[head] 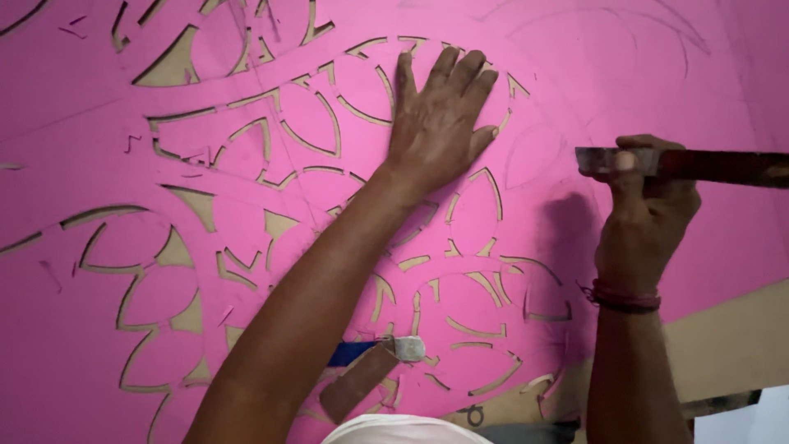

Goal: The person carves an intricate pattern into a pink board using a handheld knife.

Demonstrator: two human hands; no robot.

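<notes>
— While the head camera is looking down, what is the left hand point(440, 115) doing?

— It is lying open and flat, fingers spread, pressing on the pink sheet point(99, 107) near its top middle, where petal shapes are already cut out and brown board is showing through.

— And the right hand point(645, 218)?

— It is closing around a dark wooden handle point(699, 166), which is pointing to the right edge. Its other end I cannot tell. A red thread bracelet point(625, 296) is sitting on that wrist.

— Is anything lying nearby?

— A small tool with a blue handle point(374, 352) is resting on the sheet, low, beside the left forearm.
</notes>
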